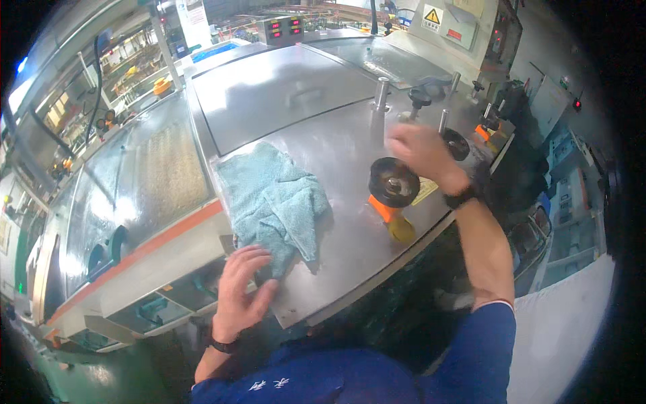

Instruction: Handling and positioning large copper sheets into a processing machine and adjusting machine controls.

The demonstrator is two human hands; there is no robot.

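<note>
Silver-grey metal forms the machine top [350, 249], with the pale blue cloth [272, 202] lying rumpled along its left side and the black handwheel [382, 195] toward its right edge; the left hand [243, 289] is spread, thumb apart from fingers, at the cloth's lower edge, though whether it presses there I cannot tell; the right hand [427, 155] is at the far side of the handwheel (blurred, so its grip is unclear), well apart from the left; working the handwheel well would probably mean taking the rim evenly, turning slowly and keeping the wristband [461, 196] clear; an upright post [382, 94] and a black knob [418, 99] stand beyond the right hand, while a second handwheel [457, 143] sits close beside it, and these could crowd the knuckles; an orange piece [382, 209] and a yellow knob [402, 230] sit just nearer the body.
</note>
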